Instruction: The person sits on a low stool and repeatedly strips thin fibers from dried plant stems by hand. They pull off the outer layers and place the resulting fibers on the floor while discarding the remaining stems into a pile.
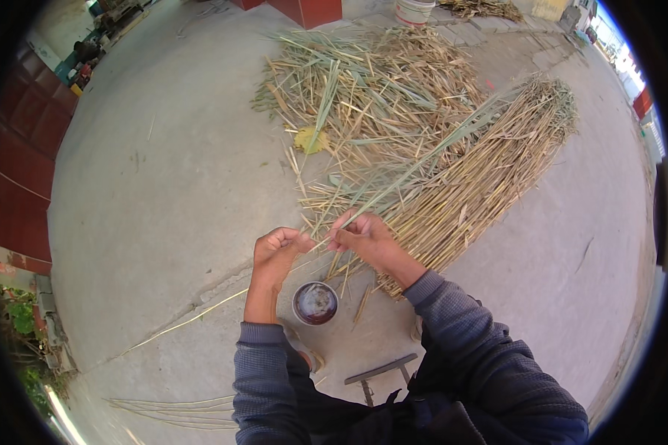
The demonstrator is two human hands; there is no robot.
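Note:
A long reed stalk (204,314) with green leaves (430,156) at its far end slants between my hands, from the floor at the lower left toward the upper right. My left hand (274,256) pinches it with thumb and fingers. Close beside, my right hand (369,239) is closed on the same stalk, just below the leafy part. Under my hands stands a small round bowl (296,311), dark inside with something pale in it. To the right lies a thick bundle of dry reed stalks (475,200), its near ends by my right wrist.
Beyond my hands spreads a heap of stripped leaves (393,89), with a yellow leaf (312,140) at its edge. Several thin peeled stalks (174,412) lie at the lower left. A T-shaped metal stand (381,369) is between my legs. A white bucket (414,12) stands far back.

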